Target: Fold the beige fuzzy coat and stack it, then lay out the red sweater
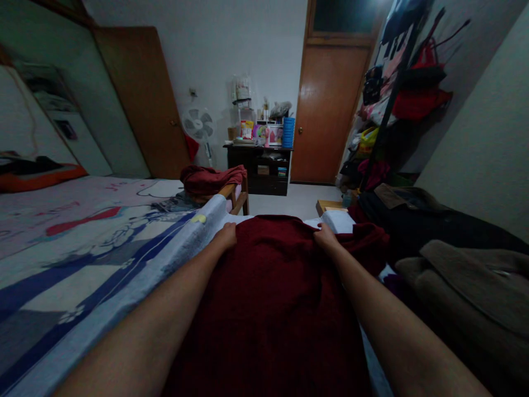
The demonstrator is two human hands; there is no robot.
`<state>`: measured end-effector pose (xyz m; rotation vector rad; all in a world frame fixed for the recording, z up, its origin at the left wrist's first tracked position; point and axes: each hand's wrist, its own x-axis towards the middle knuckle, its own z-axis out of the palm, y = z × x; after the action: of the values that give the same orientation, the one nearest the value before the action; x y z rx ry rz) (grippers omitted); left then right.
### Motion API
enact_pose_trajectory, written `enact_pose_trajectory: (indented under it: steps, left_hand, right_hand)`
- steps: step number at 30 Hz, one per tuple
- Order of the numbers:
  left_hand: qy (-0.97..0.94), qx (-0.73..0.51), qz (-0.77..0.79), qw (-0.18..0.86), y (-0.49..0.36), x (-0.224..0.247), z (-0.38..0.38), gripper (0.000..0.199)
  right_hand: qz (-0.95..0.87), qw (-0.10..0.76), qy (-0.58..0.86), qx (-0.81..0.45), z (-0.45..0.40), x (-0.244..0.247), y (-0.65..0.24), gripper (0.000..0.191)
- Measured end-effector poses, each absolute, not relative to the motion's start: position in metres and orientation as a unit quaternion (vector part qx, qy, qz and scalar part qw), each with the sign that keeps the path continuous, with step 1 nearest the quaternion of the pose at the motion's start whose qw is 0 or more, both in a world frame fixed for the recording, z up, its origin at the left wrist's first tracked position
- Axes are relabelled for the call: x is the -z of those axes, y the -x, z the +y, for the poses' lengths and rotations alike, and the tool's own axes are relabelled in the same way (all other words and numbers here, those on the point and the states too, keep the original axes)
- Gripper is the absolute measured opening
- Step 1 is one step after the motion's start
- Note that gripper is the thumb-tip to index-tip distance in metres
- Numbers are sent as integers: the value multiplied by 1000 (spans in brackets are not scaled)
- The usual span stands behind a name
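Observation:
A dark red garment (273,292) lies spread out in front of me, running from the bottom edge up to its far edge. My left hand (226,236) is closed on its far left edge, with the fingertips mostly hidden. On the far right edge, my right hand (325,238) pinches the same cloth between thumb and fingers. Past the right hand, a bunched part of the cloth (366,240), perhaps a sleeve, extends to the right. Beneath the garment, a pale blue-white surface shows at the sides.
On the left is a bed with a patterned sheet (103,264); a folded red cloth (212,179) rests near its end. Dark coats and a brown coat (467,275) are piled at right. Farther off stand a fan (198,124), a dark cabinet (258,168) and a wooden door (330,116).

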<state>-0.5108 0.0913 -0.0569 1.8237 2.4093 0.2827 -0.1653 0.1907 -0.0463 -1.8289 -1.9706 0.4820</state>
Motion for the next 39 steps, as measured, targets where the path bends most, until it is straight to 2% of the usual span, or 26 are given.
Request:
enact_pose_trajectory:
  steps: [3,7,12,15,18,22,29,31,34,35,39]
  left_hand:
    - [-583,-94,804,72,519,70,101,44]
    - [-543,-96,829,96,528,84,111,56]
    - [-512,-124,845,92,530,89,124,61]
    - [-513,-142,842,87,526,86,128,64]
    - [-513,-152,840,88,520,79,127,58]
    - [-499,-169,847,64,512,66,121,35]
    - [-445,-259,854,-74,498,54,109,38]
    - [-454,-246,854,-66,490,62,106,51]
    - [-477,-163,863,-24,475,79,102,85]
    - [-493,-133,860,-14,470,86,100,87]
    - [-611,-45,789,54,459,103,93,68]
  right_hand:
    - [-699,215,663,-159,197,50,164,56]
    - [-702,194,663,-174,200,61,164,50]
    - [-706,244,646,-156,205,69,168,69]
    - [-724,251,616,-182,207,73,170,60]
    - [-733,247,604,-190,207,75,171,48]
    - [-741,272,592,-163,206,70,172,49]
    - [-751,336,560,-96,202,69,180,52]
    - [-762,287,573,-98,200,75,181,58]
    - [-770,160,608,-111,194,81,180,66]
    - [-774,138,611,-99,191,82,179,66]
    - [-817,56,570,-72,181,82,176,57]
